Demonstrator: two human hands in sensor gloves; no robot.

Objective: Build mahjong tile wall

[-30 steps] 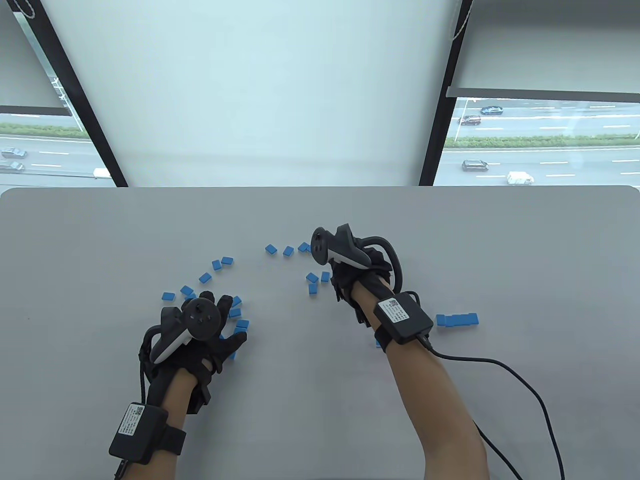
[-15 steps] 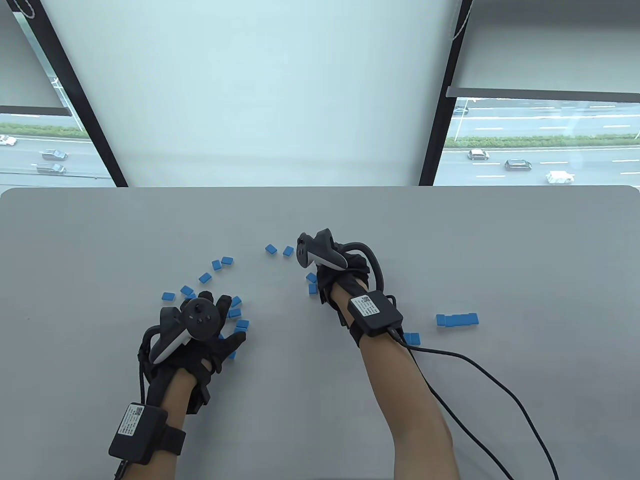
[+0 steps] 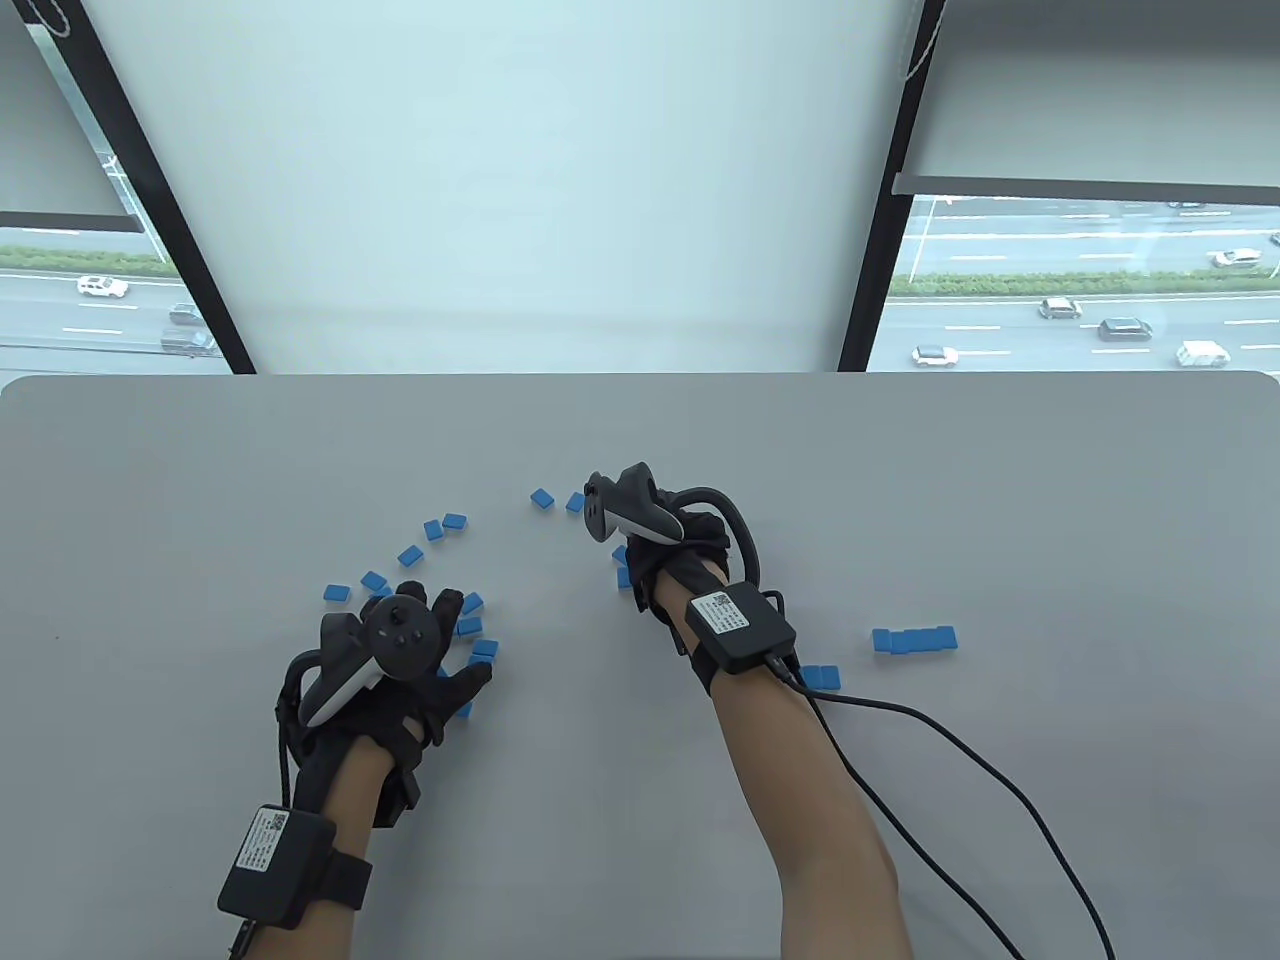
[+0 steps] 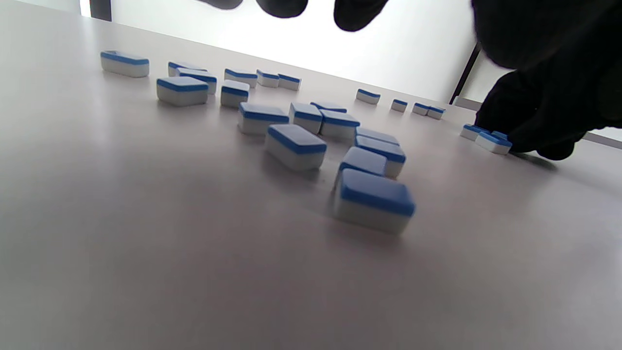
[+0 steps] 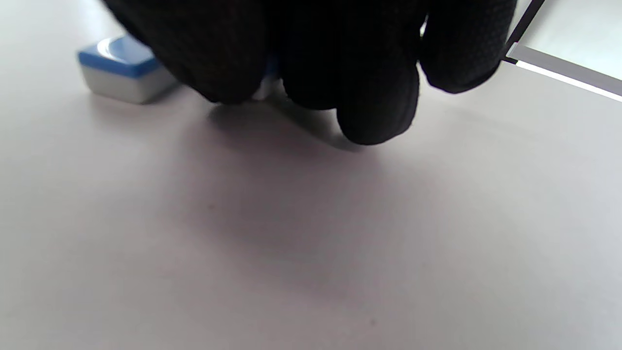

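Blue-backed white mahjong tiles lie scattered on the grey table (image 3: 1000, 480). My left hand (image 3: 455, 685) rests open among the left cluster of tiles (image 3: 470, 626), its fingertips (image 4: 282, 6) off the surface. My right hand (image 3: 648, 572) is bunched over the middle tiles (image 3: 622, 574), fingers (image 5: 374, 97) curled down round a tile of which only a sliver (image 5: 268, 73) shows. Another tile (image 5: 121, 68) lies just beside them. From the left wrist view, the right hand (image 4: 534, 116) touches two tiles (image 4: 492, 141). A short row of tiles (image 3: 913, 638) lies at the right.
Two more tiles (image 3: 822, 677) sit beside my right forearm, where a black cable (image 3: 960, 750) trails to the near edge. Single tiles (image 3: 543, 497) lie farther out. Windows stand behind the table's far edge.
My right hand has moved left and slightly nearer, closing down over the middle tiles and hiding some. The pair beside its forearm came into sight. The left hand has stayed put.
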